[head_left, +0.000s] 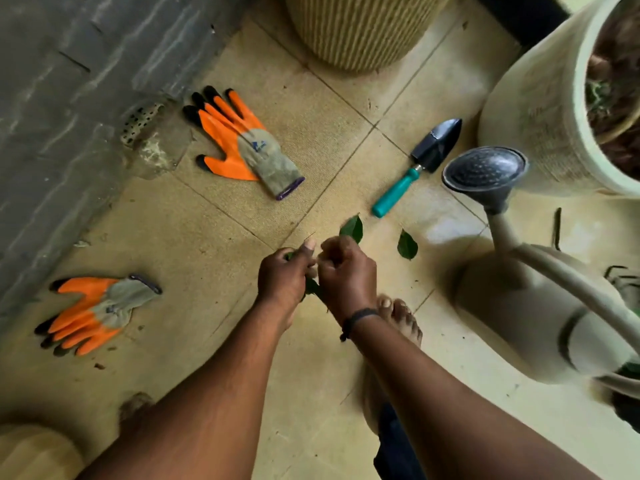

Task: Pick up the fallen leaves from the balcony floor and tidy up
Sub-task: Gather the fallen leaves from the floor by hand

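Both hands meet low over the tiled balcony floor [221, 258]. My left hand [284, 278] grips green leaves, and part of one leaf [311, 286] shows below its fingers. My right hand [348, 275] is curled right beside it and pinches a green leaf [352, 229] that sticks up behind its knuckles. One more green leaf [407, 244] lies loose on the tiles just right of my right hand.
Two orange-and-grey gloves lie on the floor, one [239, 142] at the back and one [93, 313] at the left. A teal-handled trowel [415, 168] lies ahead. A watering can [526, 296] and big pots [360, 29] [540, 109] stand around. My bare foot [398, 317] is beneath my right wrist.
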